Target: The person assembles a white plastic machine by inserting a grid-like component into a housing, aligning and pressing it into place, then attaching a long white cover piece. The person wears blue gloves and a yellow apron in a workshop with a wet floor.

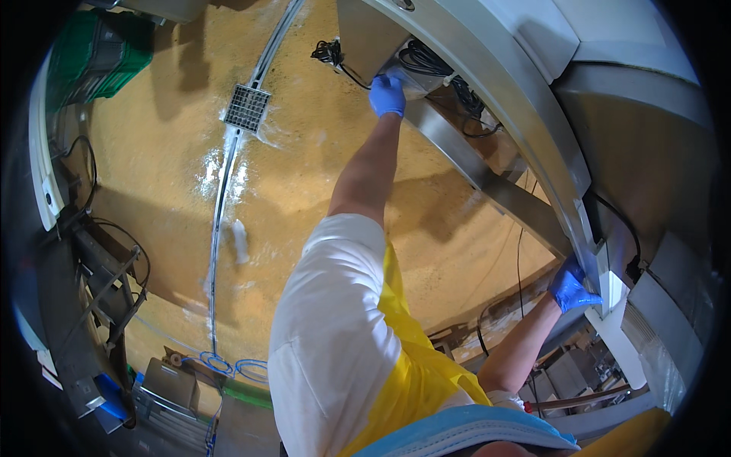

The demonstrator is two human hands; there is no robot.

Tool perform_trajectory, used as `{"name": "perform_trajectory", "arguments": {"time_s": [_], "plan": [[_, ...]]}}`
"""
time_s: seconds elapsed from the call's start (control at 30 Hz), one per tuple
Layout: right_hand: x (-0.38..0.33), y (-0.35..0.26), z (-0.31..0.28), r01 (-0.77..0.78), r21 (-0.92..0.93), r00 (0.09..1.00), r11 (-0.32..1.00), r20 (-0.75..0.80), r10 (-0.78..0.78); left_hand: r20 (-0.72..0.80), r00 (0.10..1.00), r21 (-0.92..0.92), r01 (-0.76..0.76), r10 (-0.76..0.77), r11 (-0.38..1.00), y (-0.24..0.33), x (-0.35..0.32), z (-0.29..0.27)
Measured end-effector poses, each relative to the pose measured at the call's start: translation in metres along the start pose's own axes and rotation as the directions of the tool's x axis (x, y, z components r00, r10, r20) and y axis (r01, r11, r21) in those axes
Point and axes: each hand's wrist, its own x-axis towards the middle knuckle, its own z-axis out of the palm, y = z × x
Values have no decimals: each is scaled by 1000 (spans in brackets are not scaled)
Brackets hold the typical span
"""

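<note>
Wet tan speckled floor point(320, 175) fills the middle of the frame, with a square metal drain grate point(246, 107) upper left of centre and a thin channel running down from it; water sheen around the grate.

Left hand point(387, 94), blue nitrile glove, top centre: fingers curled loosely over the lower corner of a small grey metal box point(407, 76) tucked under the machine frame. Looks like contact and a partial grip, but how tightly they close I cannot tell. Black cable bundle point(426, 59) sits just beside the fingers inside that recess; another black cable loop point(329, 52) hangs left of the hand. Bare forearm runs down to a white short sleeve point(335, 320) at centre bottom.

Right hand point(572, 286), also blue-gloved, right of centre: fingers wrapped around the edge of the curved stainless steel machine frame point(525, 114), beside a white bracket piece point(613, 293). Closed on the edge, thumb hidden.

Yellow plastic apron point(411, 358) lies between the arms, light blue face mask edge point(472, 430) at bottom.

Outward: flat steel cross beam point(472, 164) below the frame, green plastic crate point(99, 53) upper left, blue hose coils point(228, 367) lower left, dark equipment with cables along the left rim.
</note>
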Motion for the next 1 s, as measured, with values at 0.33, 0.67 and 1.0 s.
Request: {"name": "perform_trajectory", "arguments": {"time_s": [0.33, 0.67, 1.0], "plan": [[-4, -1, 0, 84, -100, 996, 991, -4, -85, 219, 911, -500, 412, -349, 762, -27, -82, -57], [5, -15, -18, -21, 14, 999, 1000, 50, 20, 343, 927, -455, 305, -151, 837, 9, -48, -36], [17, -9, -21, -184, 31, 928, 982, 336, 163, 873, 214, -62, -843, 439, 534, 107, -108, -73]]}}
